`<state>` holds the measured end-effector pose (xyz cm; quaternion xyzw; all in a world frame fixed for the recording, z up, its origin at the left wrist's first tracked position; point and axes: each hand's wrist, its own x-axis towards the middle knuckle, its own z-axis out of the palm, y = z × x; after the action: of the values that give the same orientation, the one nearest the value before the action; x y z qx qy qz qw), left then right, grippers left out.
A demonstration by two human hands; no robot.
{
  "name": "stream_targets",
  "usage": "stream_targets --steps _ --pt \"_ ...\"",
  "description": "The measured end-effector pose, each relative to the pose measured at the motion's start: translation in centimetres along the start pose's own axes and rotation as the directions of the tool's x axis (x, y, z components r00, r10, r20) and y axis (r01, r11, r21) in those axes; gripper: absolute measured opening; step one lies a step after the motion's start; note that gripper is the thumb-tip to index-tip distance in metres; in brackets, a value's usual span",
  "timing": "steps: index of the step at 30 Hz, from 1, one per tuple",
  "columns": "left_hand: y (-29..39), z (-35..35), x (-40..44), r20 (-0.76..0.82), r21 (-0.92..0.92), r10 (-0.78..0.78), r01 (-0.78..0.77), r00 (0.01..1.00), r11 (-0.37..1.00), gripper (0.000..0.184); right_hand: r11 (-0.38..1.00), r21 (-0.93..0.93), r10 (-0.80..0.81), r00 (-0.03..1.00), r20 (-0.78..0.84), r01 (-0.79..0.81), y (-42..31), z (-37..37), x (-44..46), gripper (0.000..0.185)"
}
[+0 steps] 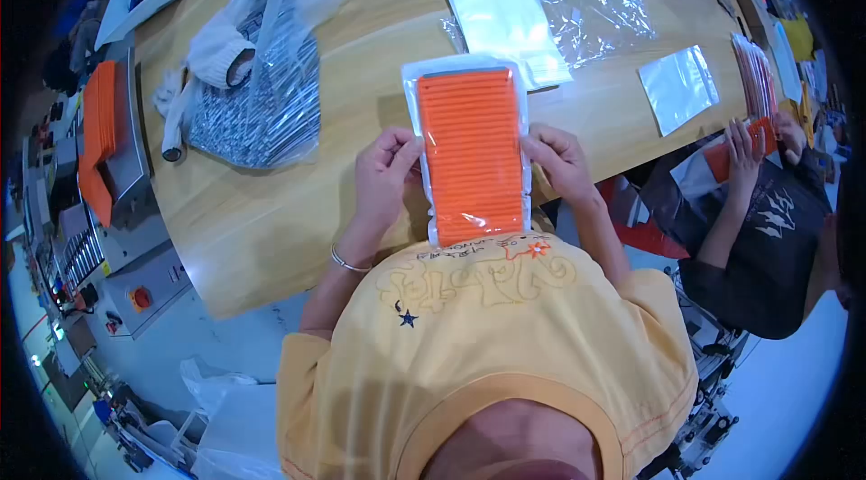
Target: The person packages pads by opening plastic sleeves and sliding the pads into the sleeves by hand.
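Observation:
A clear-fronted pouch with pale edges [410, 87] stands out over the table's near edge, in front of my chest. Orange ribbed material [473, 151], like a row of thin sticks or tubes, fills it. My left hand [386, 171] pinches the pouch's left edge between thumb and fingers. On the opposite edge, my right hand [561, 164] grips in the same way. Just beyond the pouch lies a stack of silvery flat pouches [505, 6], with a crinkled clear plastic bag [600, 15] beside it.
Left on the wooden table [361, 56] is a large clear bag of thin dark and silver pieces [262, 110], with a white knit glove [215, 54] on it. A silver pouch [678, 87] lies right. A co-worker [758, 218] there handles an orange-filled pouch. A machine [140, 286] stands left.

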<state>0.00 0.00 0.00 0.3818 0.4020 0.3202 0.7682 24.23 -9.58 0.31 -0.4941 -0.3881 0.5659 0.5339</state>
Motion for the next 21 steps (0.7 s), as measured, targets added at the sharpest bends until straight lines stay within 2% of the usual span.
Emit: stream_targets --steps 4,5,10,14,15,17,19,20,21 --pt "0.2 -0.5 -1.0 0.072 0.246 -0.045 0.026 0.996 0.969 0.007 0.985 -0.058 0.168 0.979 0.113 -0.162 -0.4 0.0 -1.3 0.017" --pt "0.1 -0.4 -0.6 0.08 0.243 -0.04 0.019 0.996 0.97 0.007 0.985 -0.065 0.163 0.981 0.108 -0.157 -0.6 -0.3 -1.1 0.017" --pt "0.1 -0.2 -0.6 0.061 0.188 -0.024 0.012 0.998 0.982 0.006 0.966 -0.074 0.255 0.953 0.162 -0.246 -1.9 -0.4 -0.4 0.016" --pt "1.7 0.2 0.3 0.166 -0.155 -0.06 0.086 0.984 0.984 0.01 0.996 -0.065 0.081 0.937 0.338 -0.063 -2.2 -0.7 0.8 0.015" --pt "2.1 0.4 0.5 0.169 -0.155 -0.061 0.088 0.984 0.984 0.01 0.996 -0.065 0.081 0.939 0.336 -0.063 -2.3 -0.8 0.9 0.015" --pt "2.7 0.6 0.8 0.208 0.097 -0.028 0.008 0.978 0.995 0.009 0.996 -0.068 0.085 0.938 0.335 -0.066 -2.5 -0.7 1.1 0.016" --pt "3.2 0.8 0.9 0.251 0.337 -0.013 -0.075 0.968 0.938 0.011 0.995 -0.068 0.095 0.937 0.337 -0.076 -2.4 -0.5 1.1 0.016" --pt "3.4 0.7 1.0 0.209 0.32 -0.025 -0.044 0.978 0.946 0.013 0.995 -0.064 0.097 0.937 0.336 -0.08 -2.1 -0.4 1.1 0.016" --pt "3.7 0.5 1.2 0.168 0.302 -0.039 -0.014 0.985 0.953 0.014 0.996 -0.037 0.086 0.965 0.249 -0.08 -1.8 -0.2 1.2 0.016"
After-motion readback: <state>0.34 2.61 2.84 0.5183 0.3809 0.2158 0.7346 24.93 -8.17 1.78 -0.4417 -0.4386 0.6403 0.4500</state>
